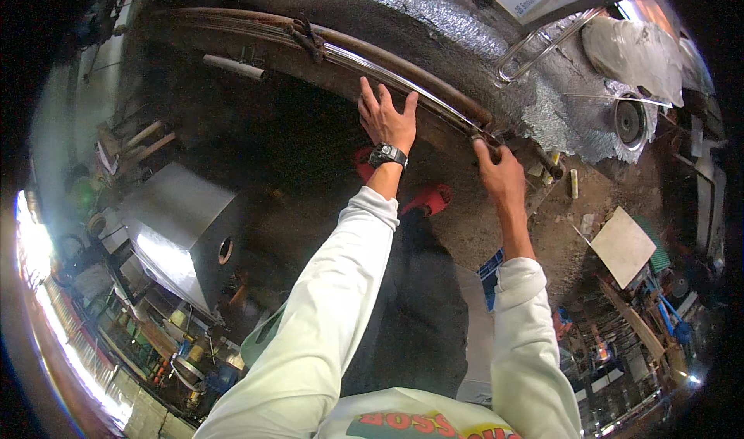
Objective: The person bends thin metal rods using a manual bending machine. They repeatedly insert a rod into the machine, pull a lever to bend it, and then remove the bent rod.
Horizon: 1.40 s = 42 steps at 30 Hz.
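Several long, shiny metal rods [403, 82] run along the front edge of a dark workbench, beside a rusty brown pipe [364, 45]. My left hand [390, 123], with a watch on its wrist, is open. Its fingers are spread just on the near side of the rods, and I cannot tell whether they touch them. At the rods' right end, my right hand [502, 174] is closed, thumb and fingers round the rod ends. A dark, twisted piece [308, 40] crosses the rods farther left.
Silvery crumpled sheeting [554, 117] covers part of the bench, with a round disc [632, 121] and a pale wrapped bundle [632, 58] on the right. A large sheet-metal box [182, 226] stands at left. A square pale board [622, 247] lies at right among clutter.
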### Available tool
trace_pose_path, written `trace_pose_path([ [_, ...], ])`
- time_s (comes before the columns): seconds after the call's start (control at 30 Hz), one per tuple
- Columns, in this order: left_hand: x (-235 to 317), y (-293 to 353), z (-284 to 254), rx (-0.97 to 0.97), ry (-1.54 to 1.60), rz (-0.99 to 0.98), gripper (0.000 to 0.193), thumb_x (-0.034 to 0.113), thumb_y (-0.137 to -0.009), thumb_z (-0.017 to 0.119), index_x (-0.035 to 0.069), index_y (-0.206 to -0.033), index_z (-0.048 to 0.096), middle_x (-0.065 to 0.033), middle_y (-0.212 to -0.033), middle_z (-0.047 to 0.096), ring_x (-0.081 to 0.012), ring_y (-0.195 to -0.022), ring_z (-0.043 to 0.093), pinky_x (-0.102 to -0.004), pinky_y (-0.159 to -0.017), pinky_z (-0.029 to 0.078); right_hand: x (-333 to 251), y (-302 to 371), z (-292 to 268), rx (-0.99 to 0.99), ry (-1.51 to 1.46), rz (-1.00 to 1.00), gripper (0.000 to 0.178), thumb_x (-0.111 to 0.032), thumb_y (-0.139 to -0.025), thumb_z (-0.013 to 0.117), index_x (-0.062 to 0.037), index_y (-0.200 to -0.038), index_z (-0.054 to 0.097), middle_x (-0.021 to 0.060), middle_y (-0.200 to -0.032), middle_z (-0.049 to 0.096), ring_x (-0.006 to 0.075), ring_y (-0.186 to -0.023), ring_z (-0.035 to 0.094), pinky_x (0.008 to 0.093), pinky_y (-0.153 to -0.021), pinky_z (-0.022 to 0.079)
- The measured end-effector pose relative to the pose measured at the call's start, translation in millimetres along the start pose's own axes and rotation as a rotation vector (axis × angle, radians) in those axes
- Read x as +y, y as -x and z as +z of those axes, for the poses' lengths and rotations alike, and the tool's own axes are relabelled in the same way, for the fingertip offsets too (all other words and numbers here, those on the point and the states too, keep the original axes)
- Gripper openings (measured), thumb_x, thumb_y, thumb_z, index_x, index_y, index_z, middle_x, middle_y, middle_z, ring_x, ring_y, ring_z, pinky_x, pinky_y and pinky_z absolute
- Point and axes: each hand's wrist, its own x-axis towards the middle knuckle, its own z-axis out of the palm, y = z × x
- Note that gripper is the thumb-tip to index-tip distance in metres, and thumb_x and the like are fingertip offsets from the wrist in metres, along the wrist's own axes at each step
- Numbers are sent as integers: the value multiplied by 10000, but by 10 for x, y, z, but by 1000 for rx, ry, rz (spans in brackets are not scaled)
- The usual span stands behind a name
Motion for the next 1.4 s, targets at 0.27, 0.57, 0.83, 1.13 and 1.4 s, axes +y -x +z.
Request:
trace_pose_path([
  [0.27,141,-171,187,44,74,-148,609,451,-886,725,-71,-1190,645,-272,-1288,490,-442,-1137,512,-509,-981,449,-87,-94,-85,-65,152,-39,694,-602,-948,494,50,-959,731,327,-953,699,518,-947,671,537,-878,523],
  [0.57,-170,-510,227,25,378,-244,427,306,-796,862,-81,-909,718,-186,-801,735,-273,-749,718,-394,-731,547,265,-575,-1274,-219,-78,-529,583,-534,-991,552,11,-894,733,178,-881,697,309,-837,664,422,-769,513],
  [0.83,-190,-548,-148,-54,-173,849,745,548,-734,844,113,-1289,607,-148,-1359,557,-339,-1281,519,-476,-1087,414,1378,-754,-970,-447,-718,-375,652,-597,-987,506,-34,-723,702,87,-746,683,191,-730,626,336,-735,476],
  [1.13,25,-1432,5,-601,-510,1200,979,672,-721,785,107,-1458,477,-220,-1417,525,-382,-1337,482,-482,-1150,373,1502,-766,-731,-401,-919,-684,574,-496,-1037,474,-65,-686,616,32,-629,554,141,-597,503,323,-579,392],
  [1.4,6,-1522,88,-662,-450,1240,934,659,-715,785,53,-1374,517,-175,-1225,588,-367,-1175,554,-463,-1052,421,1557,-532,-428,53,-1001,-729,461,-344,-1048,423,-34,-724,533,47,-688,513,165,-650,466,326,-629,369],
])
